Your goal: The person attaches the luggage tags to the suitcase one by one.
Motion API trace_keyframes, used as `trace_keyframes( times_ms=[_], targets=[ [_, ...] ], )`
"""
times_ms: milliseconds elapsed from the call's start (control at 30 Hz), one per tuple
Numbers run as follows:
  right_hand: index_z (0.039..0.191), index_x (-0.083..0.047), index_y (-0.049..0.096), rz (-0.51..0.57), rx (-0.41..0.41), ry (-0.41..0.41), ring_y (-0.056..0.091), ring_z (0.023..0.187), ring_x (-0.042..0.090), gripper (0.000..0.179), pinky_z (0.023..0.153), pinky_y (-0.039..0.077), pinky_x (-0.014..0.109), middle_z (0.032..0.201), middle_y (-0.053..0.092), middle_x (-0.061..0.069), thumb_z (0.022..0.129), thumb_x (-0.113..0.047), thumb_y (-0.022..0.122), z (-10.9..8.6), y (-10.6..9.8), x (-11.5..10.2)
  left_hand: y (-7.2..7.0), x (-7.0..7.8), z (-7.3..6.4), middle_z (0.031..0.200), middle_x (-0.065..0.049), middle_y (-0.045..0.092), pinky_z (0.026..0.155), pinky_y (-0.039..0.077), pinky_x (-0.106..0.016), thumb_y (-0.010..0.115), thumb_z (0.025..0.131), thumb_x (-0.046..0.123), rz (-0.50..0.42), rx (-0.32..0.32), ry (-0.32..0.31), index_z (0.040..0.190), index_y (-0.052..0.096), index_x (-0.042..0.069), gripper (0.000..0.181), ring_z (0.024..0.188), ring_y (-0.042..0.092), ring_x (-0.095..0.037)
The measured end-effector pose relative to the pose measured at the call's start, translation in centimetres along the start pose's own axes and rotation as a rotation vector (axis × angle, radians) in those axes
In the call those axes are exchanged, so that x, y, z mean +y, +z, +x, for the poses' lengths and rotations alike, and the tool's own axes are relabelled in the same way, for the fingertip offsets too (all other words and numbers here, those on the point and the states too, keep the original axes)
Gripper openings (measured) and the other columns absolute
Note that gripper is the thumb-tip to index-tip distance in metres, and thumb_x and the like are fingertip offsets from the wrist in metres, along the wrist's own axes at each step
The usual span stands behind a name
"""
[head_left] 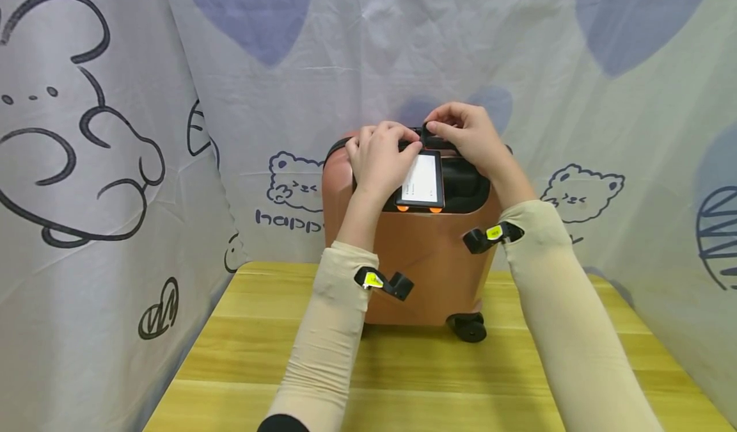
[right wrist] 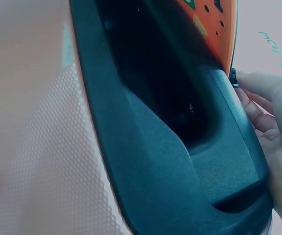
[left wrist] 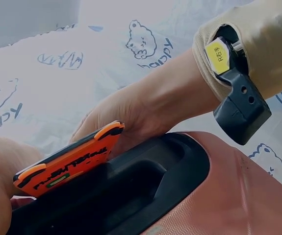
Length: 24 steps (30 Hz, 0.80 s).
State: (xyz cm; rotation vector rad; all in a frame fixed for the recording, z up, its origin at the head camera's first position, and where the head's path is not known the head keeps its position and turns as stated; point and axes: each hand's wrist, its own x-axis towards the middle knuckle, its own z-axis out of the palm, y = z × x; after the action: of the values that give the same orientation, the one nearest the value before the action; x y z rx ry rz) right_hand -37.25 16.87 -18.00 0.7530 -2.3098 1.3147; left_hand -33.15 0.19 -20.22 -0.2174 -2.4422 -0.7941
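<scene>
A rose-coloured hard-shell suitcase stands upright, its black top handle at the upper edge. Against its front hangs a luggage tag with a white card; the left wrist view shows the tag's orange back. My left hand lies over the suitcase top and pinches the tag's upper end between thumb and index finger. With thumb and fingertips, my right hand pinches a small black strap beside the handle. In the right wrist view the right hand sits behind the black recess, its fingertips partly hidden.
Under the suitcase is a yellow wood-grain table. A black wheel shows at the suitcase's lower right. White cloth with printed drawings hangs behind and at both sides. Each sleeve carries a black wrist camera.
</scene>
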Motion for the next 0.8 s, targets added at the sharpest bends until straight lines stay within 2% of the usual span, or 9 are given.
trace_keyframes(
  times_ms=[233,300,467,600,800],
  targets=[
    [0.104,-0.004,0.07,0.005,-0.001,-0.014,0.056,0.072,0.011,0.019,0.072,0.047,0.023,0.084,0.064,-0.014,0.092,-0.018,0.067,0.06,-0.12,0.19,0.29,-0.03,0.03,0.13,0.01,0.059,0.11,0.024,-0.047,0.059,0.095,0.043,-0.013,0.023,0.009,0.105,0.071,0.032,0.019,0.128,0.043,-0.018],
    [0.104,-0.004,0.07,-0.003,0.001,-0.016,0.058,0.074,0.015,0.018,0.071,0.047,0.022,0.084,0.063,-0.014,0.092,-0.017,0.068,0.12,-0.09,0.22,0.33,-0.04,0.05,0.13,0.01,0.059,0.11,0.024,-0.047,0.06,0.095,0.043,-0.015,0.025,0.011,0.105,0.071,0.032,0.019,0.128,0.043,-0.018],
    [0.103,-0.004,0.07,-0.072,0.025,-0.032,0.058,0.075,0.014,0.017,0.071,0.047,0.02,0.082,0.06,-0.011,0.091,-0.017,0.068,0.15,0.12,0.27,0.45,-0.12,0.1,0.129,0.011,0.059,0.109,0.025,-0.047,0.061,0.095,0.042,-0.017,0.034,0.029,0.104,0.072,0.032,0.017,0.127,0.044,-0.018],
    [0.102,-0.003,0.069,-0.111,0.042,-0.052,0.058,0.074,0.007,0.017,0.071,0.048,0.019,0.081,0.059,-0.01,0.091,-0.016,0.068,0.24,0.33,0.39,0.57,-0.25,0.14,0.127,0.01,0.06,0.109,0.026,-0.047,0.062,0.094,0.04,-0.024,0.048,0.042,0.102,0.072,0.032,0.016,0.126,0.045,-0.019],
    [0.1,-0.002,0.071,-0.03,0.058,-0.062,0.058,0.071,0.012,0.017,0.069,0.046,0.02,0.077,0.063,-0.015,0.09,-0.015,0.07,0.18,0.24,0.74,0.7,-0.22,0.12,0.127,0.01,0.059,0.108,0.027,-0.046,0.062,0.094,0.041,-0.02,0.045,0.032,0.104,0.072,0.032,0.016,0.126,0.045,-0.019]
  ],
)
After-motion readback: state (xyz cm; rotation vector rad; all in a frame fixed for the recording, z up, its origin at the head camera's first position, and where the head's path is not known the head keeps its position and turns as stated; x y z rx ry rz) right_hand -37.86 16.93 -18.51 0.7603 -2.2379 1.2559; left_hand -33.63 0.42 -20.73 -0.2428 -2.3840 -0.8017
